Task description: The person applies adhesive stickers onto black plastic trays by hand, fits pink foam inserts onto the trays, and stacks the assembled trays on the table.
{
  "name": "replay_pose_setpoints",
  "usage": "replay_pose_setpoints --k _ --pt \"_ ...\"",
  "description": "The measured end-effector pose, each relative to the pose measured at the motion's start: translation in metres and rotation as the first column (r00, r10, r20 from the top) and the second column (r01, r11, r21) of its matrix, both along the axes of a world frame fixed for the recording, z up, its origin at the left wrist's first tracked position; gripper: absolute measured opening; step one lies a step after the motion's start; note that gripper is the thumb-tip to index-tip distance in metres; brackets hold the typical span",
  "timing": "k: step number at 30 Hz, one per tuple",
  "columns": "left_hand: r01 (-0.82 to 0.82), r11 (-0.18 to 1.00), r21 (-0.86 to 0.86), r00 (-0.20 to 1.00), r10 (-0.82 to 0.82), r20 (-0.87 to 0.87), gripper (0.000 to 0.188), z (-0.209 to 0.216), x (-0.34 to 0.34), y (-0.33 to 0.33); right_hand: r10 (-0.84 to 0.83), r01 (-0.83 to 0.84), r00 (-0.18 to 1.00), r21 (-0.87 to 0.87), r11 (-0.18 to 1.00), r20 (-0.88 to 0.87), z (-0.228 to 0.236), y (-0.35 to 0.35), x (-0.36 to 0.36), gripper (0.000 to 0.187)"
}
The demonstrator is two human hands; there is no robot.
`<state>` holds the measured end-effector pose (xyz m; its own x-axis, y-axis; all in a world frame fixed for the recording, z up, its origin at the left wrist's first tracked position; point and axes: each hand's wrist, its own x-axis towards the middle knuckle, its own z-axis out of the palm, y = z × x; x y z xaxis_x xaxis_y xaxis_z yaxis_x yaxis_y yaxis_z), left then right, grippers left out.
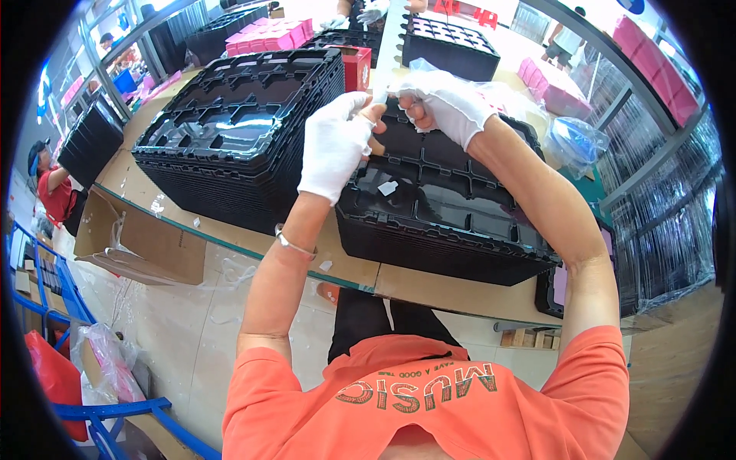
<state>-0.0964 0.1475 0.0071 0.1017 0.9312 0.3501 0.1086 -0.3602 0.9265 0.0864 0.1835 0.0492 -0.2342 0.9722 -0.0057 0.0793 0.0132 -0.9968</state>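
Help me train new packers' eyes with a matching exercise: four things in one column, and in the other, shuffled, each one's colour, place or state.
Things
1. Strip
2. Carton
3. Trays
4. Bracelet

Descriptions
A. Black, stacked
B. Around the left forearm
C. White, near end between left hand and right hand
D. Brown, open

Pairs: 1-C, 2-D, 3-A, 4-B

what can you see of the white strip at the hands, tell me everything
The strip is long, narrow and white, with what look like small notches along its right edge; paper or plastic, I cannot tell. The left hand has its near end in its fingers; the right hand is curled close by, its grip unclear. It runs away from the person, fairly straight, to the picture's top edge.
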Motion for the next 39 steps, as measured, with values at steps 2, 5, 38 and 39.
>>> replay_pose_setpoints --k 2,5,38,39 --pt "-0.194 0.9 0.39 0.923 0.302 -0.239 0.023 -0.014 0.002 0.014 -0.002 0.003 1.0 -0.071 0.997 0.01 0.007 -0.005 0.002 0.014" --pt "-0.237 0.603 0.762 0.664 0.673 -0.325 0.013 -0.02 0.001 0.02 -0.008 0.011 1.0 -0.155 0.988 0.02 0.016 -0.009 0.007 0.012" --pt "0.436 0.726 0.532 0.381 0.387 -0.84 0.033 -0.018 -0.012 -0.039 -0.428 -0.408 -0.037 0.377 0.831 0.903 -0.036 -0.188 0.161 0.047" --pt "0.441 0.733 0.517 0.358 0.385 -0.851 0.032 -0.017 -0.013 -0.038 -0.45 -0.428 -0.044 0.39 0.815 0.892 -0.037 -0.188 0.159 0.046"
